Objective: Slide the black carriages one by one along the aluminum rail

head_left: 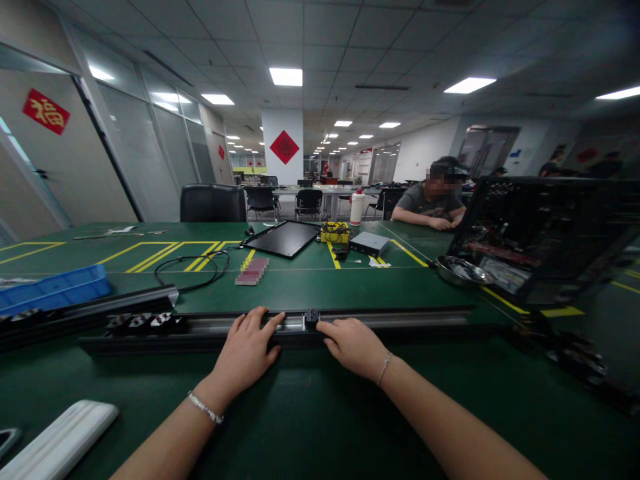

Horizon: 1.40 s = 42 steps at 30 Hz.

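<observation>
A long black rail (410, 323) with a silvery channel lies crosswise on the table in front of me. In its channel sits a small black block (312, 319), near the middle. My left hand (247, 350) rests on the rail left of the block, open with the fingers spread. From the other side, my right hand (354, 347) touches the block's right edge with its index fingertip; the thumb is apart below, and the other fingers are partly hidden. Several black pieces with pale tops (140, 323) sit at the rail's left end.
Behind the rail's left end are a second black rail (115, 305) and a blue bin (65, 288). Farther back lie a cable (200, 280), a dark panel (285, 239) and a grey box (369, 243). A metal bowl (463, 272) adjoins an open computer case (530, 247); a person (425, 203) sits behind.
</observation>
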{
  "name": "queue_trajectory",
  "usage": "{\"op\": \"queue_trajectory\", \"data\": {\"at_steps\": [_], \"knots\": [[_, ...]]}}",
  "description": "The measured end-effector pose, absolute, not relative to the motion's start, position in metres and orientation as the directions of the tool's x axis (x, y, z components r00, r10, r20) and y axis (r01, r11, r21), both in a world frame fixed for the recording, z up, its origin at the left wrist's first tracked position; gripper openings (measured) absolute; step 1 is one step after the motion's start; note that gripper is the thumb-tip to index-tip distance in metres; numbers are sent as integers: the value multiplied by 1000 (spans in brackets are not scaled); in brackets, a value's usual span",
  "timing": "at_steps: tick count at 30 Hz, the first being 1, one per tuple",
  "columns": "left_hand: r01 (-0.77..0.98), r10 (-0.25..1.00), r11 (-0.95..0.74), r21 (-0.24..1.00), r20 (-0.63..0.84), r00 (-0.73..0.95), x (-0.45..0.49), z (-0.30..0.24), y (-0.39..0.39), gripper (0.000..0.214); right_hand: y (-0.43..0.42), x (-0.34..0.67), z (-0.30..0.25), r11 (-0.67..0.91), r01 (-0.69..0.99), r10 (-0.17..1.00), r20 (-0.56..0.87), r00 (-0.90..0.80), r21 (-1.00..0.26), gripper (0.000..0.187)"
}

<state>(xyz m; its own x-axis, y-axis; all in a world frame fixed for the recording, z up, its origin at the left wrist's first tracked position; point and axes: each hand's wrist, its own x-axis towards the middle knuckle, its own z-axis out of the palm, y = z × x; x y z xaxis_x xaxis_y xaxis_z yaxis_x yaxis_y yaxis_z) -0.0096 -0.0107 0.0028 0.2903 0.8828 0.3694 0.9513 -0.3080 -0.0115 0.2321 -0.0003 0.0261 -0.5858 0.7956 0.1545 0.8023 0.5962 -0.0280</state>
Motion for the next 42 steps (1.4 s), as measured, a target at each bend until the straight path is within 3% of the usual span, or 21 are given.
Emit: {"op": "queue_trajectory", "data": {"at_steps": [15,27,42], "knots": [[948,877,-316,-35,372,306,-10,2,-10,55,0,235,25,611,790,784,183,-593,-55,26],[944,865,-329,-30,391,314,-12,-1,-9,54,2,240,28,606,795,783,173,-597,-1,27],[942,860,-333,-35,400,318,-13,-2,-9,54,5,243,23,632,769,770,187,-610,-95,28]]}}
